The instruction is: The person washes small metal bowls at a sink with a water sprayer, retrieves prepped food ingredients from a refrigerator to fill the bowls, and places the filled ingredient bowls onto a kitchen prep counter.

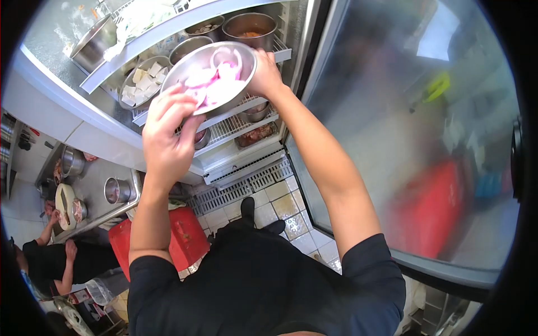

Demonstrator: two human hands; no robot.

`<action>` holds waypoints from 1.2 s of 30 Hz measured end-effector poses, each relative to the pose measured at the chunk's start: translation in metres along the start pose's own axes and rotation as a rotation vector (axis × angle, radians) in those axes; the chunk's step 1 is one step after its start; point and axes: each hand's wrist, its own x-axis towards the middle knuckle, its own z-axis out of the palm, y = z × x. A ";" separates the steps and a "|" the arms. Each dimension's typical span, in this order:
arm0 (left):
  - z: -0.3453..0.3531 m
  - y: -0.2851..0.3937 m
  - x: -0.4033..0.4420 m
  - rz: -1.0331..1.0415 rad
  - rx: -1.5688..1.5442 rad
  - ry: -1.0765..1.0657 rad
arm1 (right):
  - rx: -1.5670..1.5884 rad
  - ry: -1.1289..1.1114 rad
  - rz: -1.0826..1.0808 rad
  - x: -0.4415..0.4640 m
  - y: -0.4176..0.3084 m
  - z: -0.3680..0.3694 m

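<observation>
In a tiled kitchen, a refrigerator [103,140] stands open. Before its shelves, the left hand [171,131] pinches one side of a metal bowl [188,63] of sliced onion [216,87]; the right hand [265,75] grips the other. Supporting it seems underway; moving it calls for a level, two-sided grip.

Shiny smooth metal round bowl [246,84] of pink-white pieces; white wire shelf [227,130], apparently coated metal; clear, glossy door panel [358,112] at right; glossy red plastic-looking box [188,238].
</observation>
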 end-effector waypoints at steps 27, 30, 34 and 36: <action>0.064 -0.127 0.084 0.075 0.247 0.218 | 0.480 -0.088 0.325 0.088 -0.006 0.045; 0.062 -0.137 0.088 0.067 0.282 0.237 | 0.577 -0.175 0.363 0.079 -0.001 0.030; 0.054 -0.130 0.079 0.141 0.295 0.215 | 0.681 -0.144 0.215 0.075 0.002 0.039; 0.056 -0.132 0.073 0.150 0.278 0.216 | 0.739 -0.180 0.158 0.083 0.002 0.048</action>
